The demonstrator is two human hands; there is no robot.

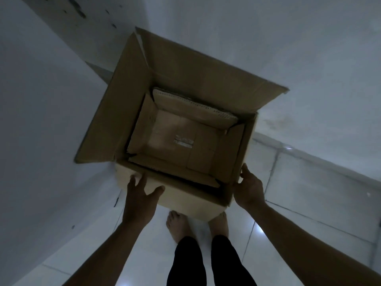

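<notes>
A large open cardboard box point(132, 100) stands on the tiled floor in a corner of the room, its flaps raised at the left and the back. Inside it lie loose cardboard sheets point(191, 109) along the walls, and a patch of tape shows on the bottom. My left hand point(140, 195) lies flat, fingers spread, against the box's near left outer wall. My right hand point(248, 187) presses the near right corner, thumb up at the rim. Neither hand curls round anything.
White walls point(41, 100) close in at the left and behind the box. Glossy white floor tiles point(309, 193) stretch to the right and towards me. My bare feet point(177, 226) stand just in front of the box, partly under its near edge.
</notes>
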